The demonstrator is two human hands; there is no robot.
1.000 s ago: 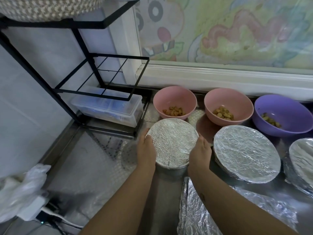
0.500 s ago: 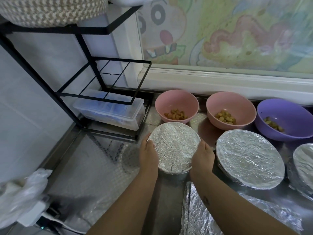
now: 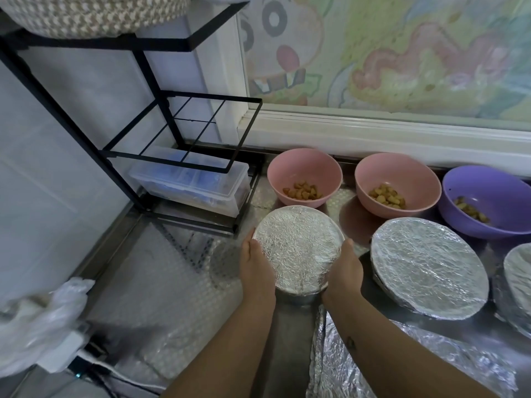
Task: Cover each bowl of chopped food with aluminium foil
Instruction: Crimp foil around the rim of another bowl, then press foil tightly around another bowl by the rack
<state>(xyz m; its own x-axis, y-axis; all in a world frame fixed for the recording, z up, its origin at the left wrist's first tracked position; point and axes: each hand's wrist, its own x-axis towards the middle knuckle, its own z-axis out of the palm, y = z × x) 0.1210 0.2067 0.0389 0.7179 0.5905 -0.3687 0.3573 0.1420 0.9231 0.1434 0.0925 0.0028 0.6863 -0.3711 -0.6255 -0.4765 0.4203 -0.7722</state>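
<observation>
A foil-covered bowl [image 3: 298,248] stands on the steel counter in the middle. My left hand [image 3: 255,268] cups its left side and my right hand [image 3: 343,271] cups its right side, fingers curled round the foil rim. Behind it stand two uncovered pink bowls [image 3: 304,175] [image 3: 398,182] and a purple bowl [image 3: 488,196], each with chopped brown food. A second foil-covered bowl [image 3: 428,265] sits to the right, and a third [image 3: 520,271] is cut off by the right edge. A loose foil sheet [image 3: 373,366] lies near the front under my right forearm.
A black metal rack [image 3: 178,133] stands at the back left over a clear plastic box [image 3: 198,185]. A woven basket [image 3: 86,12] sits on top of the rack. A white plastic bag [image 3: 40,320] lies at the front left. A painted wall with a white ledge [image 3: 373,136] runs behind the bowls.
Both hands have stayed on the sides of the middle foil-covered bowl, shifting slightly along its rim. The view has tilted a little; the bowls have not moved.
</observation>
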